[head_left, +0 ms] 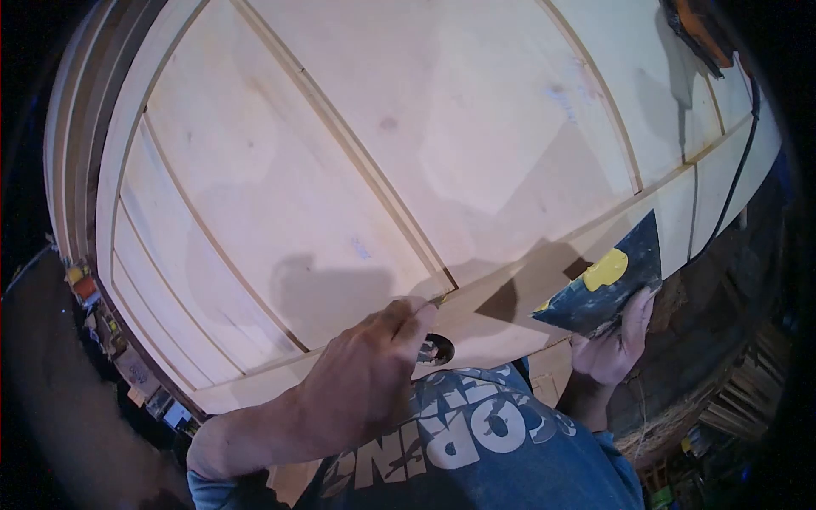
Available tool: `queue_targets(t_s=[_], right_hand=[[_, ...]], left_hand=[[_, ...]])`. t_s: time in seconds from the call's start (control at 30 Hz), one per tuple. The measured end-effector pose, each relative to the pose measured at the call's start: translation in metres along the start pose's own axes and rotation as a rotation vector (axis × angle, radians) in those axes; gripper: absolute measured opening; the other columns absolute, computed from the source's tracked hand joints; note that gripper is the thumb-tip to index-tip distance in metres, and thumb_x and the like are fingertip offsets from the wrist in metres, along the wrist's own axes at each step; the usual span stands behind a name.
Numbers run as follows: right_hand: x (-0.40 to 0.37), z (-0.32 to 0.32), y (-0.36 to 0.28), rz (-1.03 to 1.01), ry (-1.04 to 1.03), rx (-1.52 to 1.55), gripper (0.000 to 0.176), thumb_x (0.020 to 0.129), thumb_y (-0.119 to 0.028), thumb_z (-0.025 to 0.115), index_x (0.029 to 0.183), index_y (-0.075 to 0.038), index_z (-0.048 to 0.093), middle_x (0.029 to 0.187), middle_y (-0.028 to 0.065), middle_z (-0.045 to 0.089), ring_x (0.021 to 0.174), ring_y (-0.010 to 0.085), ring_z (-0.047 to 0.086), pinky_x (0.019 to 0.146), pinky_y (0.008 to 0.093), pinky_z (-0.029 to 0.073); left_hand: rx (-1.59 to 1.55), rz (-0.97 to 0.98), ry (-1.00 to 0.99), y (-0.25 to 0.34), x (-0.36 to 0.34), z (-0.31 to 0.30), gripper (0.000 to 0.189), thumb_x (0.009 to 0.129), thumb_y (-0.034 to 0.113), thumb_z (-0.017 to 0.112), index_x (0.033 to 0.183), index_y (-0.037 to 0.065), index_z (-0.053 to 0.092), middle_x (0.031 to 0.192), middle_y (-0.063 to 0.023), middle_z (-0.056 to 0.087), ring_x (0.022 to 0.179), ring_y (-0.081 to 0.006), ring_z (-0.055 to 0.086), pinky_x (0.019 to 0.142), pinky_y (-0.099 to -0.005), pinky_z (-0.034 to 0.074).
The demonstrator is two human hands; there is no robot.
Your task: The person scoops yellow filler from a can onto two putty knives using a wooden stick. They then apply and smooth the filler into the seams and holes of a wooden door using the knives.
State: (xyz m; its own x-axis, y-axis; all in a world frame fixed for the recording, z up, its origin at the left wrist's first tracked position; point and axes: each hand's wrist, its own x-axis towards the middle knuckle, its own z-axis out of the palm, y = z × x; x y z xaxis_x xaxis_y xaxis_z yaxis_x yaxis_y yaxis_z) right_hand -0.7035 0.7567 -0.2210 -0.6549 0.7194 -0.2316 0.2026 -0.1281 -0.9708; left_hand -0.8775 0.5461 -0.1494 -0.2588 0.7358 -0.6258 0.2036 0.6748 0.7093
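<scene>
Fingers pinched together, my left hand [365,357] rests at the lower edge of a pale wooden panel [323,170], close to the bottom end of a long seam strip. A small tip shows at its fingertips, but what it holds is mostly hidden. Beside it is a dark, shiny rounded part [438,349], too unclear to name. My right hand [614,344] grips a dark flat plate [637,263] by its lower edge. A blob of yellow paste [606,269] lies on that plate.
Narrow wooden strips [374,174] cross the panel. A black cable [742,170] hangs over its right end, below a dark and orange object [701,34]. Small boxes and items [136,370] stand at the lower left. Stacked wood pieces [748,391] lie at the lower right.
</scene>
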Motion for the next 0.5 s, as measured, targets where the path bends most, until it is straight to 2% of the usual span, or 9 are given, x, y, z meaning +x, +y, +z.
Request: queue_targets(t_s=[0.03, 0.1, 0.13, 0.2, 0.27, 0.33, 0.4, 0.43, 0.5], right_hand=[[0.0, -0.001, 0.001, -0.041, -0.019, -0.089, 0.048, 0.1, -0.025, 0.032, 0.139, 0.002, 0.023, 0.136, 0.0177, 0.038, 0.119, 0.0202, 0.044, 0.1, 0.0356, 0.041], [0.002, -0.001, 0.001, -0.031, -0.046, -0.02, 0.051, 0.099, -0.025, 0.036, 0.139, 0.004, 0.023, 0.137, 0.019, 0.036, 0.12, 0.0211, 0.043, 0.101, 0.0352, 0.039], [0.003, -0.001, -0.001, 0.022, -0.052, 0.138, 0.054, 0.098, -0.026, 0.04, 0.139, 0.004, 0.022, 0.137, 0.0196, 0.035, 0.121, 0.0221, 0.042, 0.101, 0.0353, 0.038], [0.005, 0.001, -0.006, 0.129, 0.004, 0.317, 0.06, 0.094, -0.026, 0.049, 0.139, 0.005, 0.023, 0.138, 0.0209, 0.034, 0.122, 0.0249, 0.041, 0.102, 0.0363, 0.037], [0.005, 0.006, -0.011, 0.235, 0.129, 0.361, 0.067, 0.09, -0.025, 0.059, 0.138, 0.006, 0.025, 0.139, 0.0221, 0.032, 0.123, 0.0284, 0.04, 0.103, 0.0383, 0.035], [0.004, 0.007, -0.013, 0.24, 0.164, 0.339, 0.07, 0.086, -0.023, 0.064, 0.138, 0.007, 0.027, 0.139, 0.0229, 0.032, 0.123, 0.0309, 0.04, 0.104, 0.0392, 0.034], [0.002, 0.003, -0.009, 0.041, 0.099, 0.043, 0.072, 0.084, -0.022, 0.066, 0.137, 0.008, 0.027, 0.139, 0.0233, 0.032, 0.124, 0.0321, 0.04, 0.104, 0.0394, 0.033], [-0.001, -0.006, -0.001, -0.16, 0.012, -0.242, 0.071, 0.084, -0.021, 0.066, 0.137, 0.008, 0.028, 0.139, 0.0233, 0.033, 0.123, 0.0321, 0.04, 0.104, 0.0392, 0.033], [-0.006, -0.017, 0.008, -0.353, -0.06, -0.555, 0.071, 0.084, -0.02, 0.067, 0.136, 0.009, 0.028, 0.139, 0.023, 0.034, 0.124, 0.0317, 0.04, 0.104, 0.0387, 0.033]], left_hand=[[-0.023, -0.008, -0.025, 0.0, 0.001, -0.001, 0.052, 0.067, -0.003, 0.06, 0.116, -0.013, 0.045, 0.114, -0.0267, 0.051, 0.097, -0.0401, 0.057, 0.082, -0.0402, 0.049], [-0.066, -0.041, -0.015, 0.003, 0.002, -0.003, 0.051, 0.068, -0.004, 0.06, 0.116, -0.011, 0.046, 0.112, -0.0258, 0.052, 0.097, -0.0392, 0.058, 0.082, -0.0397, 0.049], [-0.087, -0.056, -0.012, 0.003, 0.003, -0.003, 0.05, 0.068, -0.004, 0.06, 0.116, -0.01, 0.046, 0.112, -0.0254, 0.052, 0.097, -0.0387, 0.058, 0.081, -0.0395, 0.05], [-0.156, -0.023, -0.024, -0.005, 0.005, -0.005, 0.046, 0.069, -0.003, 0.06, 0.113, -0.008, 0.048, 0.108, -0.0243, 0.055, 0.096, -0.0382, 0.058, 0.081, -0.0394, 0.05], [-0.216, -0.004, -0.056, -0.009, 0.009, -0.011, 0.042, 0.07, -0.003, 0.059, 0.111, -0.007, 0.05, 0.105, -0.0234, 0.057, 0.095, -0.0379, 0.059, 0.08, -0.0393, 0.05], [-0.268, 0.0, -0.108, -0.006, 0.013, -0.021, 0.037, 0.071, -0.003, 0.058, 0.108, -0.006, 0.052, 0.101, -0.0227, 0.058, 0.094, -0.0378, 0.059, 0.08, -0.0392, 0.05], [-0.209, 0.036, -0.141, -0.009, 0.016, -0.026, 0.034, 0.077, -0.002, 0.056, 0.111, -0.005, 0.052, 0.106, -0.0207, 0.059, 0.1, -0.034, 0.059, 0.085, -0.0372, 0.05], [-0.18, 0.054, -0.157, -0.01, 0.016, -0.028, 0.033, 0.081, -0.001, 0.055, 0.113, -0.005, 0.052, 0.108, -0.0196, 0.06, 0.102, -0.032, 0.059, 0.087, -0.0362, 0.05], [-0.226, 0.109, -0.113, -0.016, 0.015, -0.023, 0.034, 0.076, -0.005, 0.056, 0.109, -0.005, 0.053, 0.106, -0.0215, 0.06, 0.097, -0.0348, 0.06, 0.083, -0.038, 0.05]])
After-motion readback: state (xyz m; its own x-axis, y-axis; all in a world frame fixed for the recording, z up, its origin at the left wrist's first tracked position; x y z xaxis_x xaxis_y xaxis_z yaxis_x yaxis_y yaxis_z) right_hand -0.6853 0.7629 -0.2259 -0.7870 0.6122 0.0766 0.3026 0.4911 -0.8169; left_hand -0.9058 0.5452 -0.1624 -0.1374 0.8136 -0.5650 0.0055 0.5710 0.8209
